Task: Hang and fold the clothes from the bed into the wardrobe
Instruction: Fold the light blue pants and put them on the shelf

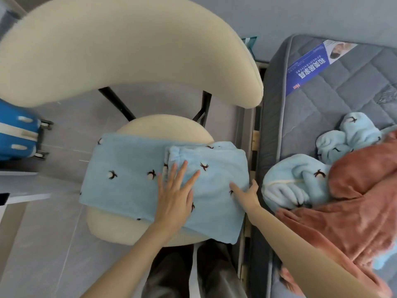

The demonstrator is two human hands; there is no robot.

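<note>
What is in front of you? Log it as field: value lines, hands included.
surface: cream chair seat
on it: folded blue garment
left hand: flat, pressing the garment
right hand: fingers laid on its right edge
mattress: crumpled blue clothing, rust garment
far left: blue suitcase

fluffy fleece garment [133,181], quilted cloth mattress [335,87]

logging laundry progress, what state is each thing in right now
folded blue fleece garment: lying flat on the chair seat
left hand: open, pressing flat on it
right hand: index finger straight, touching its right edge
crumpled blue fleece garment: unfolded, bunched on the mattress
rust garment: unfolded, heaped on the mattress
</note>
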